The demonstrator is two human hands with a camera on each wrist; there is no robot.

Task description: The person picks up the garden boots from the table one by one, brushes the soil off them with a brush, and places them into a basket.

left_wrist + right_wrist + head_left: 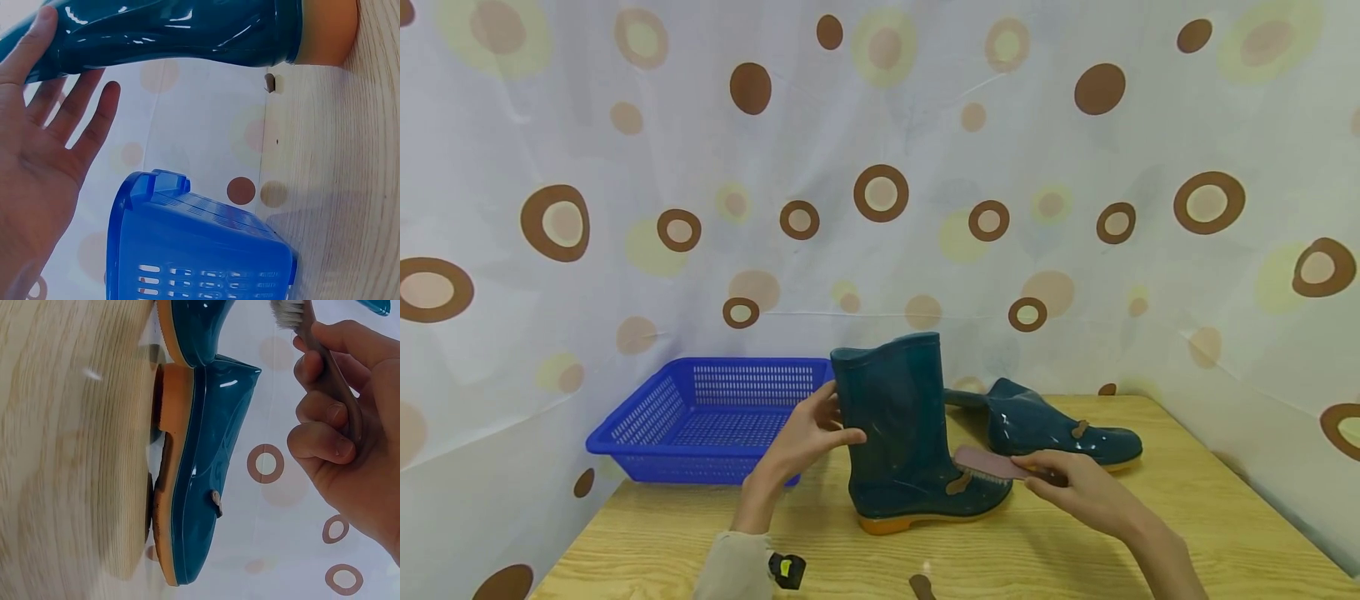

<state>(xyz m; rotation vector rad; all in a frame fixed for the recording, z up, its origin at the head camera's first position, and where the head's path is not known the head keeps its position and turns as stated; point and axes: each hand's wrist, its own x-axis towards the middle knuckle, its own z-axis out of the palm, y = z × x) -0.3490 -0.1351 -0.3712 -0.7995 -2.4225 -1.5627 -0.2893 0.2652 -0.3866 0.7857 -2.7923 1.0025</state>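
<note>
A dark teal rain boot [891, 425] with an orange sole and a small brown bow stands upright on the table. My left hand [808, 429] holds its shaft from the left, thumb across the near side and fingers behind; the left wrist view shows this hand [47, 162] beside the glossy shaft [169, 31]. In my right hand [1078, 487] is a scrub brush [988, 464], gripped by its handle, bristles facing down at the boot's instep by the bow. The right wrist view shows the fingers curled round the brush handle [337, 387], with pale bristles at its far end.
A second teal boot [1052, 425] lies behind on the right, its shaft folded over. A blue perforated plastic basket [700, 467] stands at the back left. Near the front edge of the wooden table [820, 550] is a small brown piece [922, 587]. A patterned curtain surrounds the table.
</note>
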